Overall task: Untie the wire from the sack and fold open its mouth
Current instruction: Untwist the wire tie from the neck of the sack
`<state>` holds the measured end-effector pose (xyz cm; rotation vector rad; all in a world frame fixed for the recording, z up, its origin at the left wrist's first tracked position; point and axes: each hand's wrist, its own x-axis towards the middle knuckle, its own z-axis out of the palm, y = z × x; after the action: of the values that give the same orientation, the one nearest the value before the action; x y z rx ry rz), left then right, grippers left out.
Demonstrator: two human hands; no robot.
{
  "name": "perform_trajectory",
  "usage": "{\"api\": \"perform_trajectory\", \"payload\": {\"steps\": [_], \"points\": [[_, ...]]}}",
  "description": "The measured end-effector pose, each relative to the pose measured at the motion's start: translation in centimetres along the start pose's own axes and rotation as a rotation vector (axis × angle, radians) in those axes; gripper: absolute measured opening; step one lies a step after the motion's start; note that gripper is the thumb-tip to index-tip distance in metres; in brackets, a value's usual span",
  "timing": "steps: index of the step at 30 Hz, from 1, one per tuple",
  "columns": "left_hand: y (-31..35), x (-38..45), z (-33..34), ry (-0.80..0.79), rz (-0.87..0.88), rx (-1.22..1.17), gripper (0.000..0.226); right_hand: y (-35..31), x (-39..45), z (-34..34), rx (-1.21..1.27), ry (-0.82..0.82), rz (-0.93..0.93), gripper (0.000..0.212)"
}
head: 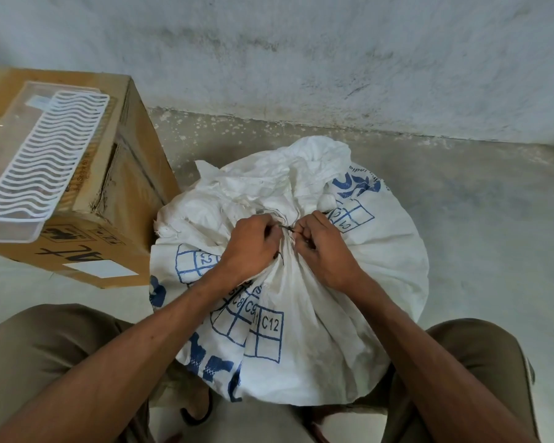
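Both hands pinch the wire at the tied neck of the sack, centre of the frame.

I see the white woven sack (301,298) standing full on the concrete floor (477,219) between the person's knees, its mouth bunched into a neck just above centre, with loose fabric flaring toward the wall (301,59) at the top. A thin dark wire (287,228) is wound around that neck. The left hand (250,247) is curled closed, fingers gripping one end of the wire; the right hand (322,247) is likewise closed on the other end, and the two hands sit just beside each other with the wire between them. At the upper left, a cardboard box (131,187) stands touching the sack, with a white plastic rack (39,161) lying on top of it.
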<state>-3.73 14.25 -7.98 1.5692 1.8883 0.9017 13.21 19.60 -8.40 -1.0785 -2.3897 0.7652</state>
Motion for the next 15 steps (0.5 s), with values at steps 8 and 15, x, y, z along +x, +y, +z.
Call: {"api": "perform_trajectory", "payload": {"steps": [8,15], "points": [[-0.36,-0.39,-1.03,-0.048,0.307,0.257,0.017,-0.09,-0.01,-0.25,0.036,0.025,0.012,0.009],[0.47,0.06,-0.73,-0.034,-0.139,-0.123,0.021,0.00,0.10,-0.32,0.041,0.024,0.003,0.005]]}}
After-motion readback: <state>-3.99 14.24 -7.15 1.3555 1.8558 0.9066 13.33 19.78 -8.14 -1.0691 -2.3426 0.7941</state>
